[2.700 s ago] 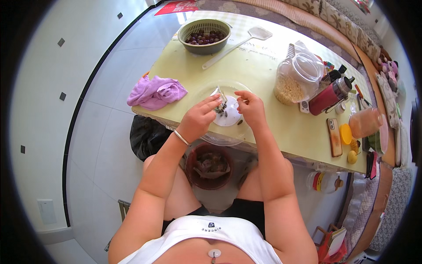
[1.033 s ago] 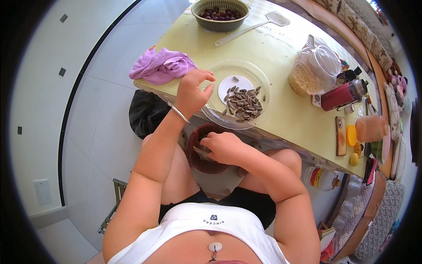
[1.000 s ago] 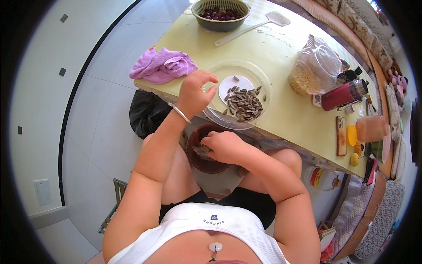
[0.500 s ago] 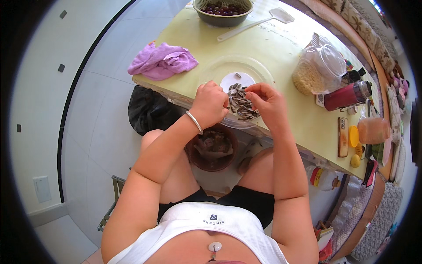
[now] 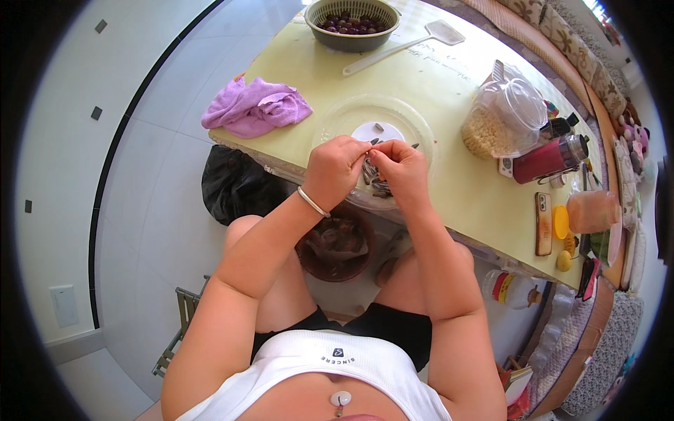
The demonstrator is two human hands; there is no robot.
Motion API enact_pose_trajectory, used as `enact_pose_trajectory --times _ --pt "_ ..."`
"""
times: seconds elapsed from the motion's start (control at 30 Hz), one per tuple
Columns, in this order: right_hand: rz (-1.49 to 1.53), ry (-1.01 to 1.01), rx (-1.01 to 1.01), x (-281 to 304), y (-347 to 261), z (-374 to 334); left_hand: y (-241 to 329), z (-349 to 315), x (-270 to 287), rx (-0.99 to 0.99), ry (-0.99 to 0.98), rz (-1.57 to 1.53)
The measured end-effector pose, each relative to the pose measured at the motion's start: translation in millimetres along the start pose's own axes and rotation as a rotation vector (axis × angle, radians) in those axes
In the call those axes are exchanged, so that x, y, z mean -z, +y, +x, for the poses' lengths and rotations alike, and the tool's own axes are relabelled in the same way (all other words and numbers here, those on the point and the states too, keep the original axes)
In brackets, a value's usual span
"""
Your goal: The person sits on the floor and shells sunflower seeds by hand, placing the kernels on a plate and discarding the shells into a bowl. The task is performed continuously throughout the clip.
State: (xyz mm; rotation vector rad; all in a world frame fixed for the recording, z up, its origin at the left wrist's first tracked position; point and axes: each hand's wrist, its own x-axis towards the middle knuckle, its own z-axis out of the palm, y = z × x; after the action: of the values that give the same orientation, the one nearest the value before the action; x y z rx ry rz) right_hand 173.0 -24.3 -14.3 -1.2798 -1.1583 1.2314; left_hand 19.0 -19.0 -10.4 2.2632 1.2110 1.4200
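Observation:
Over a round clear plastic tray (image 5: 414, 116) at the table's near edge, my two hands meet fingertip to fingertip. My left hand (image 5: 333, 172), with a bangle at the wrist, is closed in a pinch. Against it, thumb and forefinger of my right hand (image 5: 406, 172) pinch too. Between them is a tiny thing, apparently a sunflower seed, mostly covered by the fingers. Dark striped sunflower seeds (image 5: 380, 186) lie in the tray below, partly hidden by my hands. A white disc (image 5: 364, 130) shows at the tray's middle.
Left lies a purple cloth (image 5: 256, 107); far back are a colander (image 5: 353, 41) of dark round fruit and a white spatula (image 5: 444, 32). Rightward stand a clear tub (image 5: 484, 131) of pale kernels, a red flask (image 5: 544, 163) and a phone (image 5: 543, 223). A brown bin (image 5: 370, 242) sits between my knees.
My right hand has moved left from over the seeds to my left hand, and their fingertips now meet. The view has shifted slightly.

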Motion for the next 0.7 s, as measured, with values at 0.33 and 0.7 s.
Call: enact_pose_trajectory --times 0.33,0.7 --pt "0.143 0.043 -0.030 -10 3 -1 0 -2 -1 -0.093 -0.056 0.209" --pt "-0.028 0.146 0.182 -23 4 0 0 -4 -5 -0.027 -0.009 0.159"
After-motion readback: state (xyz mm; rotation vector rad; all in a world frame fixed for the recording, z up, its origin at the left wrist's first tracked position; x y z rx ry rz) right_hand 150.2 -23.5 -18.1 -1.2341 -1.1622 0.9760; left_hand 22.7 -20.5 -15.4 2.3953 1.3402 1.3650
